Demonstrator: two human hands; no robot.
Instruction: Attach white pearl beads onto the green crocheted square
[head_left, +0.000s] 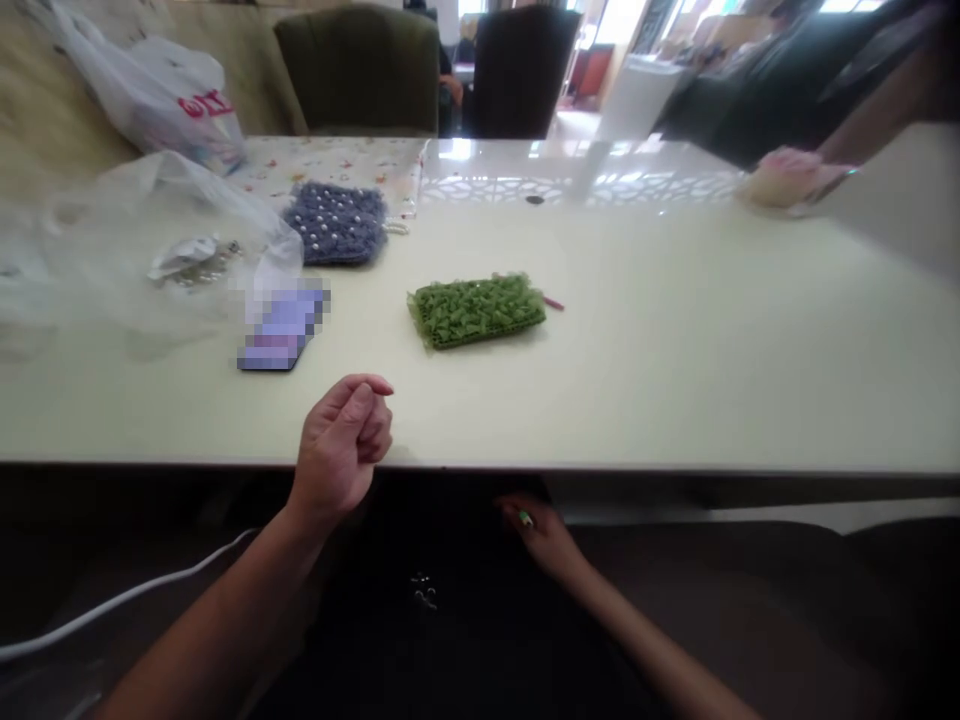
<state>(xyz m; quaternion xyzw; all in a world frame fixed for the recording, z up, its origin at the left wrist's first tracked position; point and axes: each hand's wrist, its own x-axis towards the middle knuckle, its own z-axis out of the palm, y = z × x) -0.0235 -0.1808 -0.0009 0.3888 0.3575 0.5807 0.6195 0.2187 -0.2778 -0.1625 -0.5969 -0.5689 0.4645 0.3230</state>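
Note:
My left hand (346,440) is raised over the table's front edge, its fingers curled in and the thumb pressed on the index finger. Whatever may be pinched there is too small to make out. Below the edge, over my dark lap, my right hand (541,538) is closed on a slim stick with a green-and-white end (526,519); the rest of it is hidden. A green mesh piece covered in ruffled ribbon (476,310) lies on the table beyond both hands. A short reddish stick (553,303) touches or nearly touches its right end.
A phone (281,330) lies left of the green piece. Behind it are a blue fluffy pouch with pearls (337,222), a clear plastic bag (142,270) and a white carrier bag (172,100). A pink flower (787,178) stands far right. Small silvery bits (424,592) rest on my lap.

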